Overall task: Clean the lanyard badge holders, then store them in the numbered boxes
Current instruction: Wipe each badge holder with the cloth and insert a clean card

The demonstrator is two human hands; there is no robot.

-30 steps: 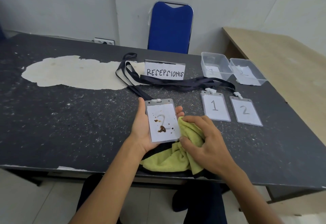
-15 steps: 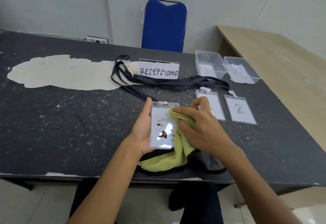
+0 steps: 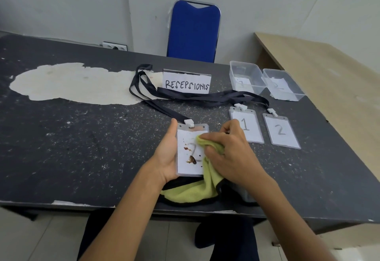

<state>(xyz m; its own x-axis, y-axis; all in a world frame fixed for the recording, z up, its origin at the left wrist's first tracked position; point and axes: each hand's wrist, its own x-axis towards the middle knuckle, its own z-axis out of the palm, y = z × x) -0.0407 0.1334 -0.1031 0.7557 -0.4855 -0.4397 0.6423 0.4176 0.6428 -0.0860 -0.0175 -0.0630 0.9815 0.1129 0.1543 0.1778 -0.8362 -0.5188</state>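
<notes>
The black table [image 3: 82, 147] carries everything. At one o'clock from the hands stand two clear plastic boxes, the left box [image 3: 246, 77] touching the right box [image 3: 284, 86]. Each shows only a paper slip with a faint numeral on its floor, and no holder is inside yet.

The yellow-green cloth [image 3: 193, 195] is soft and limp, trailing toward six o'clock. The right hand [image 3: 230, 153] has its fingers curled round a bunched fold, pressed on the card's right half.

The stained badge holder [image 3: 185, 166], marked 2, lies in the left hand [image 3: 166, 158], thumb clasped along its left edge. It looks light, thin, slightly flexible and slick, so it is best gripped by the edges or the top clip, with support behind while rubbing. Brown stains [image 3: 191, 159] sit low and central.

Clean holders 1 [image 3: 246, 126] and 2 [image 3: 280, 131] lie flat at two o'clock.
</notes>
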